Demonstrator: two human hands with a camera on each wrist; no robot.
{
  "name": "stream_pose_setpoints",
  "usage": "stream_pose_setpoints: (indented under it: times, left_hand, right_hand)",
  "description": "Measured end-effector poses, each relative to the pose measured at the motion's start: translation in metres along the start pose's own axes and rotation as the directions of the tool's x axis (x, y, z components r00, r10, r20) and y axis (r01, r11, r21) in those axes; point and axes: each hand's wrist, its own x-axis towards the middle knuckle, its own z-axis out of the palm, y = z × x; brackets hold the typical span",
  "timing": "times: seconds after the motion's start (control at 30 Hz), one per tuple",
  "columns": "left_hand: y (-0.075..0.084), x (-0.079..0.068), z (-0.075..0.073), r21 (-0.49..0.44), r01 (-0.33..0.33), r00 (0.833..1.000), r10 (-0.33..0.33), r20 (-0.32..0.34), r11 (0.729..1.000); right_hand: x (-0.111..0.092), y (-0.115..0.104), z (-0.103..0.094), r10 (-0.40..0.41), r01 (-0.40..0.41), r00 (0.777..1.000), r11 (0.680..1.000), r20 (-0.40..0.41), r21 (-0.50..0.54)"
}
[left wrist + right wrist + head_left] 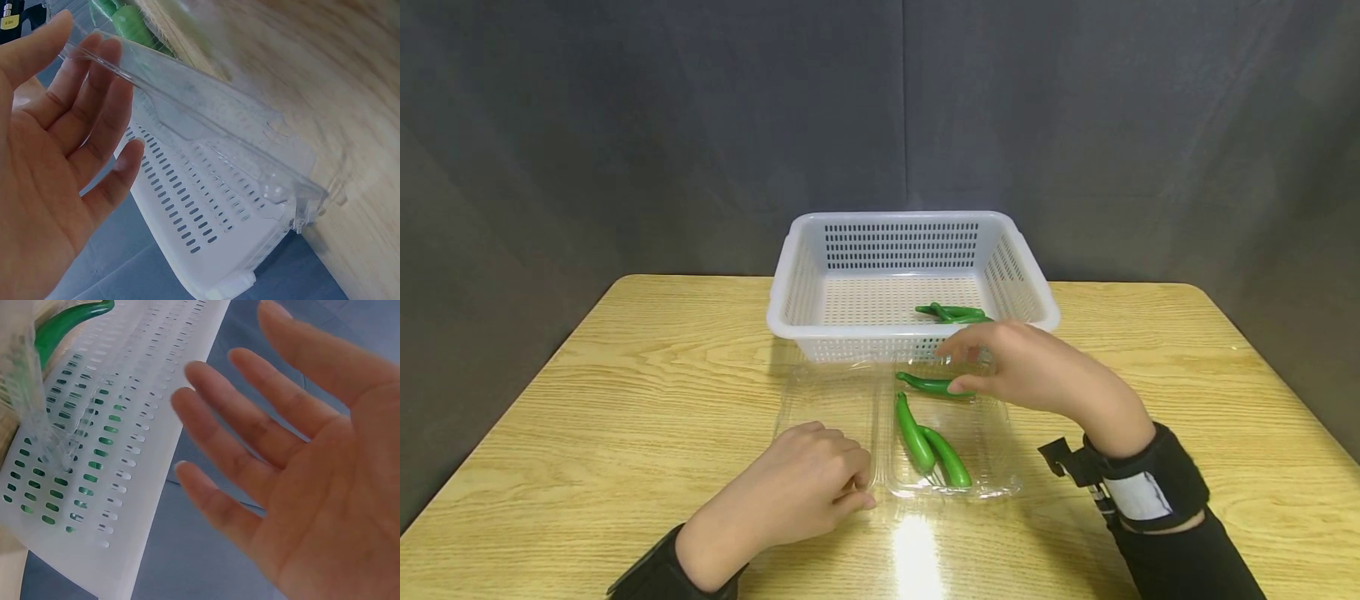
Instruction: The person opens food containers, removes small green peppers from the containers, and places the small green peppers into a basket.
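Note:
A clear plastic clamshell container (951,475) lies unfolded on the table, its tray half on the right and its lid (831,387) on the left. The tray carries three green chili peppers (913,433); the farthest chili pepper (925,383) lies crosswise, partly behind my right thumb. My left hand (801,483) holds the near edge of the container close to the fold. Its thumb and curled fingers (115,94) lie on either side of the clear edge. Over the tray's far right part hovers my right hand (1030,367), fingers (225,419) spread, nothing gripped.
Behind the container stands a white slotted basket (917,332), its near wall close to the container's far edge. More green chili peppers (955,312) lie at its near right. The wooden table (647,400) ends before a dark grey curtain (850,108).

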Motion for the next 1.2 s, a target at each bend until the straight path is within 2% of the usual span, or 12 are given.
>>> stream_pose_setpoints:
  times: [0.33,0.5,0.8,1.13,1.2]
  left_hand:
    - [0.000,0.000,0.000,0.000,-0.003,1.000,0.003,-0.005,1.000]
    - [0.000,0.000,0.000,-0.003,-0.003,1.000,0.003,-0.006,1.000]
    - [0.000,0.000,0.001,-0.015,-0.001,1.000,0.001,-0.002,1.000]
    - [0.000,0.000,0.000,-0.006,0.002,1.000,-0.002,0.003,1.000]
    - [0.000,0.000,0.000,-0.006,0.002,1.000,-0.002,0.002,1.000]
  right_hand:
    - [-0.002,-0.002,0.003,0.006,-0.015,0.990,0.998,0.140,0.066]
    - [-0.003,-0.006,0.005,0.024,-0.033,0.982,0.998,0.188,0.047]
    - [0.001,-0.014,0.012,0.056,-0.051,0.973,0.998,0.226,-0.028]
    - [0.004,-0.012,0.020,0.060,-0.042,0.956,0.997,0.288,-0.070]
    - [0.004,-0.012,0.021,0.082,-0.061,0.948,0.995,0.307,-0.077]
